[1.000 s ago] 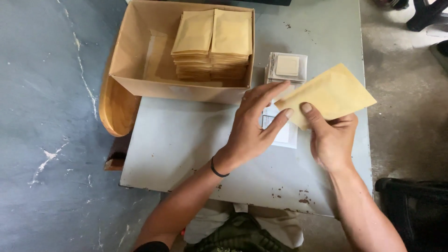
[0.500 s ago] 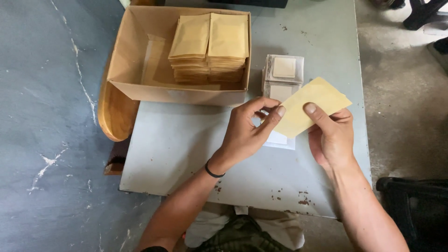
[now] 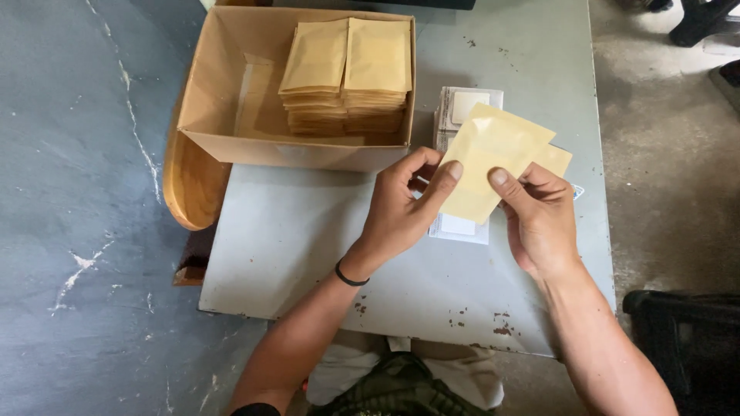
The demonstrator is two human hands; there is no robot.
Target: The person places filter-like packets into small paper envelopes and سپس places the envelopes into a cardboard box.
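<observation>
Both hands: left hand (image 3: 401, 212) and right hand (image 3: 539, 219) pinch one yellow envelope (image 3: 489, 158)
Far left: box (image 3: 220, 131) of envelopes

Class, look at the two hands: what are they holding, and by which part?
Both hands hold a yellow padded envelope: the left hand pinches its lower left edge, the right hand its lower right edge.

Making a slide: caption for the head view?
Both hands, left and right, hold a yellow envelope above a grey table.
</observation>
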